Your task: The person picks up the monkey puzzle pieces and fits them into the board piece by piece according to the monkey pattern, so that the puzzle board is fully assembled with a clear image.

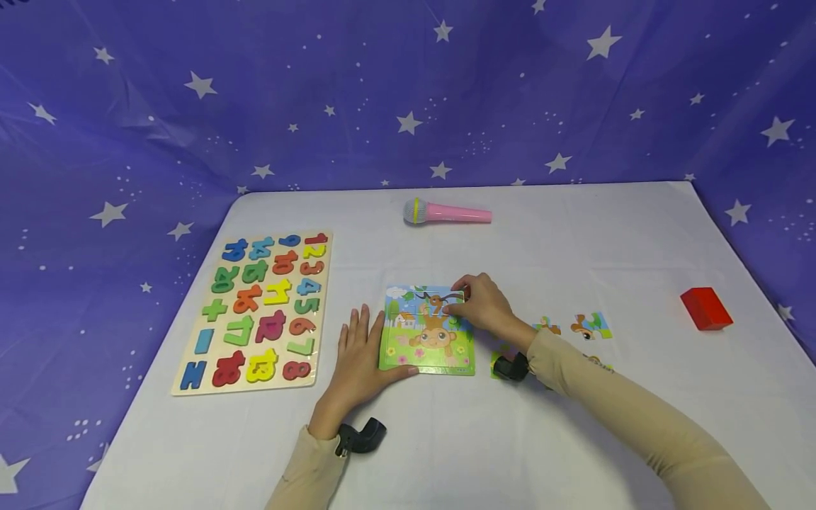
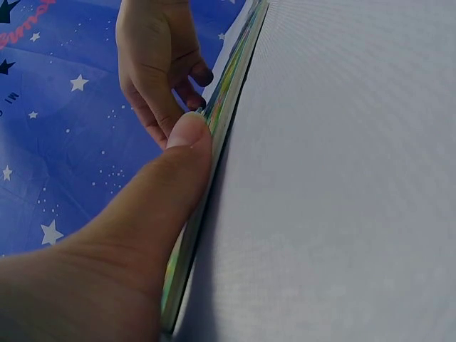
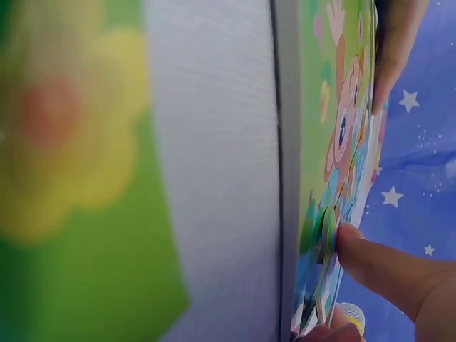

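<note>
1. A purple backdrop (image 1: 408,92) with white stars bordered the scene; its partial lettering in the left wrist view could not be read whole.
2. The white table (image 1: 408,439) stood before it.
3. On the table's left lay the number board (image 1: 321,297), numerals 1 to 8 running down its right column, with plus and minus blocks at far left.
4. The monkey puzzle board (image 1: 433,336) lay flat between the hands; tiny print at its lower right was illegible.
5. The left hand (image 1: 360,358) was unclenched, straight fingers beside the board's left edge, thumb at its near edge.
6. The right hand (image 1: 486,304) pinched a tilted puzzle piece (image 3: 329,235) at the board's far right corner.
7. A pink microphone (image 1: 449,212) lay beyond.
8. A red block (image 1: 705,309) sat far right.
9. Loose pieces (image 1: 591,326) lay right of the board, some partly hidden by the right arm.
</note>
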A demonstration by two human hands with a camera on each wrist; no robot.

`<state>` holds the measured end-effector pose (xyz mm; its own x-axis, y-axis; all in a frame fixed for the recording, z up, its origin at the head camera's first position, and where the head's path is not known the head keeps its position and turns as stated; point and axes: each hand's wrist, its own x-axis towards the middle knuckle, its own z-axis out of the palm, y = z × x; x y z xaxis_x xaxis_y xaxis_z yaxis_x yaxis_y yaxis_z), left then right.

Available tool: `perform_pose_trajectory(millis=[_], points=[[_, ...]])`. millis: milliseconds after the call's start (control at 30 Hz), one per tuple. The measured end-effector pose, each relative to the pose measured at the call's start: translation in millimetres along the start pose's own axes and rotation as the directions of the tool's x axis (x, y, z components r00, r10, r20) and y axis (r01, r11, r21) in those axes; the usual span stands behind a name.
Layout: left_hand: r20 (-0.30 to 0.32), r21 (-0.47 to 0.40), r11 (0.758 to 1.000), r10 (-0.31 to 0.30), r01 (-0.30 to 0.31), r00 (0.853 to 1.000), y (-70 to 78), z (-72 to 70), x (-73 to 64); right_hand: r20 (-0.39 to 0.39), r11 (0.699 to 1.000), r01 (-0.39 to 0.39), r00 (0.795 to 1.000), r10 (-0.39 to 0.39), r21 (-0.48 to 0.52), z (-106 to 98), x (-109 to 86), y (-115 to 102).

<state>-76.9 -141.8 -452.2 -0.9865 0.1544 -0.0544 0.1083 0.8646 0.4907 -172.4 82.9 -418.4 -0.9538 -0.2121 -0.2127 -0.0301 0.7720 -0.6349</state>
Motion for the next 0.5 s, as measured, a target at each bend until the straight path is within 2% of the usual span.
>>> perform_pose_trajectory(millis=[300,400,500], points=[[-0.006,0.000,1.000,0.006,-0.006,1.000,-0.4,-0.1,0.4,-0.002,0.997,0.042,0.999,-0.043,-0.061,0,-1.8,0],[-0.007,0.005,1.000,0.007,-0.007,1.000,-0.1,0.5,0.7,-0.019,0.990,0.114,0.993,-0.116,-0.087,-1,-7.9,-2],[-0.011,0.018,1.000,0.009,-0.009,1.000,0.2,1.3,0.7,-0.025,0.963,0.227,0.972,-0.233,-0.145,-3,-18.8,-4]])
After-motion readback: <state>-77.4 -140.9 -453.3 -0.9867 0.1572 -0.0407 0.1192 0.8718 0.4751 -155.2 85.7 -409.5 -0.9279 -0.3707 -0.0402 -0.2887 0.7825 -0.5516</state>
